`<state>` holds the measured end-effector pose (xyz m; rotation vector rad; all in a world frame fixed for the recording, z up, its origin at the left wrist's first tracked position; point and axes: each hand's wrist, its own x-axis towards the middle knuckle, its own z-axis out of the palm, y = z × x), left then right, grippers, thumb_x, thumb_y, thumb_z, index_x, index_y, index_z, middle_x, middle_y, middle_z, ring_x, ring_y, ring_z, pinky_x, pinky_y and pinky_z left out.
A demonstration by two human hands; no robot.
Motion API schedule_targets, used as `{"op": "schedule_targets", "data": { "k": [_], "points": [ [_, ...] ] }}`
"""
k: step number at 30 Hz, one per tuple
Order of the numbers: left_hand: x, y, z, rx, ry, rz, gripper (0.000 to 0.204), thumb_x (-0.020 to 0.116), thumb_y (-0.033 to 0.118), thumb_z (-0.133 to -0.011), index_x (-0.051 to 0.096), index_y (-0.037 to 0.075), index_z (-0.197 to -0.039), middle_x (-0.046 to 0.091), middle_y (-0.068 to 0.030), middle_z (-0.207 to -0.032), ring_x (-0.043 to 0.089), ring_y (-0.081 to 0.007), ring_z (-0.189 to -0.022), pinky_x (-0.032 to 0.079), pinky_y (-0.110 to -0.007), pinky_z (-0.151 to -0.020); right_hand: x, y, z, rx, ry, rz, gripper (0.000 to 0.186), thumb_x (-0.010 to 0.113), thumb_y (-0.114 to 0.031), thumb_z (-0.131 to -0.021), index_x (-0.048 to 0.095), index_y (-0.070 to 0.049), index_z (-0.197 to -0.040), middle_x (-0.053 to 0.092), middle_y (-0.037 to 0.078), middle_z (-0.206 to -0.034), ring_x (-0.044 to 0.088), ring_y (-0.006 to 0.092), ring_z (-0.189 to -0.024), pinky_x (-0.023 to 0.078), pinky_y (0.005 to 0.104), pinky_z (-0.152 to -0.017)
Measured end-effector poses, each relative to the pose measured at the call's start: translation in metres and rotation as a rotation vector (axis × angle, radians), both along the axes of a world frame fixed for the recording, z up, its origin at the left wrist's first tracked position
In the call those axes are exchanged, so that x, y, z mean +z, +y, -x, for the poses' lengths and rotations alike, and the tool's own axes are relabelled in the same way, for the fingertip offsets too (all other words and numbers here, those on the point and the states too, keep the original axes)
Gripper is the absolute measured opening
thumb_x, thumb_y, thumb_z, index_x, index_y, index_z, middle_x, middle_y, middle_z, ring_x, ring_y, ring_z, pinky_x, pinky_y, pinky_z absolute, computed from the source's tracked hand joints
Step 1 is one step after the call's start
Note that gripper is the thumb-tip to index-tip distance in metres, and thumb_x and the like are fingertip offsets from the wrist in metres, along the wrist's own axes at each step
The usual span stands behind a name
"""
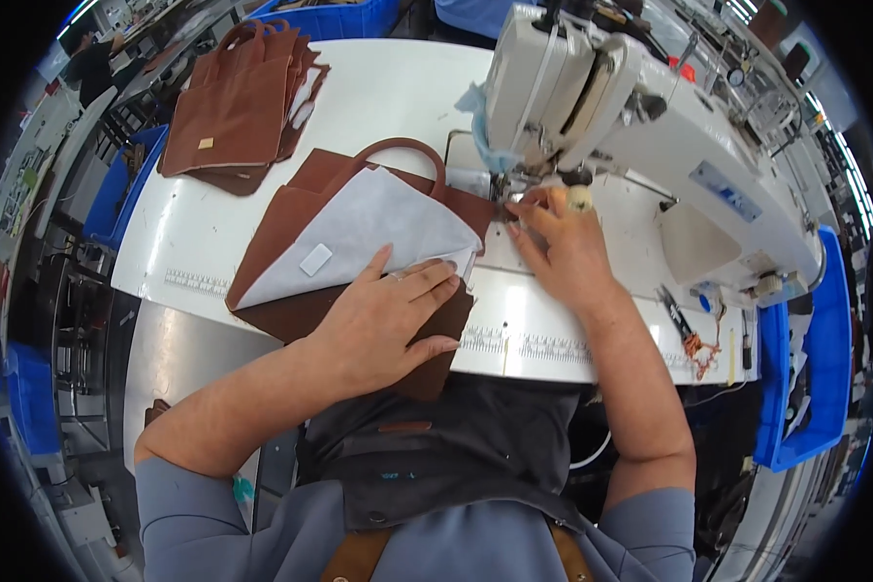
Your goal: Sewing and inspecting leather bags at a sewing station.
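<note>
Spread loosely, a person's left hand (378,315) lay with its fingertips on the lower edge of a pale flap (359,228) on a brown bag (286,218), just left of a white sewing machine (640,141). Bent fingers of the right hand (567,247) met the bag's edge beside the machine's needle area; whether they pinched it could not be told. One looped handle (407,145) arched from the bag toward the machine. To the machine's right, a blue bin (834,310) held dark and whitish pieces, partly hidden by its wall. Well left of the machine, past a stack of brown bags (233,107), a second blue bin (112,228) held things too small to identify. Black snips (677,315) lay near the machine's base, touching a tangle of orange thread (703,354).
</note>
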<state>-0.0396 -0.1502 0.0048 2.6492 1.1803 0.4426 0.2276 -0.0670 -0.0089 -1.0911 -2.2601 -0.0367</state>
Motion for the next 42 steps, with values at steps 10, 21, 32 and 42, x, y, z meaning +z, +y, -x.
{"op": "schedule_targets", "data": {
  "k": [10,21,32,42],
  "points": [
    [-0.003,0.045,0.064,0.376,-0.320,-0.240,0.057,0.082,0.030,-0.085,0.063,0.004,-0.133,0.060,-0.0192,-0.136,0.058,-0.0349,-0.126,0.046,-0.041,-0.106,0.001,-0.001,0.005,0.195,0.049,-0.100,0.021,0.072,-0.020,-0.088,0.076,-0.007,-0.104,0.071,0.007,-0.109,0.064,0.0289,-0.103,0.050,0.0418,-0.086],
    [0.013,0.066,0.058,0.353,0.003,-0.156,0.086,0.096,0.040,-0.063,0.059,0.000,-0.130,0.059,-0.0112,-0.114,0.058,-0.0217,-0.098,0.051,-0.035,-0.088,-0.003,-0.011,0.002,0.327,-0.039,0.026,0.030,0.073,-0.031,-0.088,0.079,-0.011,-0.109,0.075,0.004,-0.117,0.064,0.0234,-0.113,0.047,0.0400,-0.098],
    [0.026,0.062,0.050,0.405,-0.221,0.240,0.038,0.091,0.016,-0.071,0.064,0.002,-0.093,0.062,-0.0035,-0.104,0.057,-0.0147,-0.089,0.048,-0.029,-0.085,0.003,-0.014,0.002,0.355,-0.043,0.071,0.033,0.076,-0.027,-0.084,0.078,-0.012,-0.113,0.074,0.005,-0.121,0.062,0.0249,-0.120,0.044,0.0417,-0.104],
    [0.103,-0.055,-0.015,-0.218,0.113,0.313,0.018,0.073,0.015,-0.091,0.059,0.004,-0.089,0.077,-0.0072,-0.107,0.075,-0.0268,-0.090,0.058,-0.036,-0.074,-0.003,-0.013,-0.004,0.347,-0.033,0.030,0.037,0.072,-0.039,-0.089,0.078,-0.010,-0.112,0.074,0.002,-0.122,0.060,0.0223,-0.114,0.044,0.0383,-0.098]
  ]
}}
